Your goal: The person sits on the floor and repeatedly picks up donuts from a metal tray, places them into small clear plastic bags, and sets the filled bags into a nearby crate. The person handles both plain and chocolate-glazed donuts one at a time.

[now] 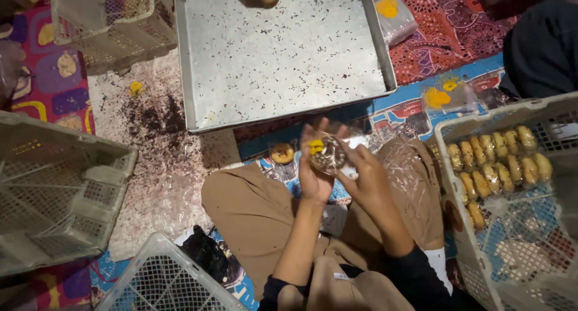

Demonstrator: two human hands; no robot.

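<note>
I grip a sprinkled doughnut (328,154) in its clear wrapper with my left hand (314,169) and right hand (367,178), at 6 o'clock below the metal tray (283,58), likely mid-wrapping; sealing needs steady fingers

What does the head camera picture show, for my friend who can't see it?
Both hands, left hand and right hand, hold a round sprinkled pastry in a clear wrapper over the person's lap. A big crumb-speckled metal tray lies ahead, and a basket of wrapped pastries sits at right.

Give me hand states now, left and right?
Left hand: closed on the wrapped pastry, holding it from the left.
Right hand: fingers on the same pastry's clear wrapper, gripping it.
</note>
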